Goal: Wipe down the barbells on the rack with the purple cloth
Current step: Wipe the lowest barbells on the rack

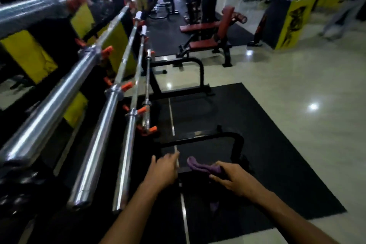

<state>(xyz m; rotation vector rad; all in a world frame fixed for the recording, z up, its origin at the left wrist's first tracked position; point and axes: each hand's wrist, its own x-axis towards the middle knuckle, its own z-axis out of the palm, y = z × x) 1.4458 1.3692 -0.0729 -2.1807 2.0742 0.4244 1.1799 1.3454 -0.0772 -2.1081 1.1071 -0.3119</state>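
Cloth first: the purple cloth sits bunched in the right hand, whose fingers curl round one end while the other end sticks out toward 9 o'clock. It looks soft and light, likely to fold round a bar, so a fuller palm grip would probably spread it better than this end hold. The left hand reaches forward at about 7 o'clock of the frame centre; motion blur hides whether its fingers are curled or straight, and I cannot tell. Barbells lie in parallel on the rack, running from 7 toward 12 o'clock, chromed, rigid, surely heavy and slick. They are best wiped where they rest, the cloth wrapped round the shaft and slid along.
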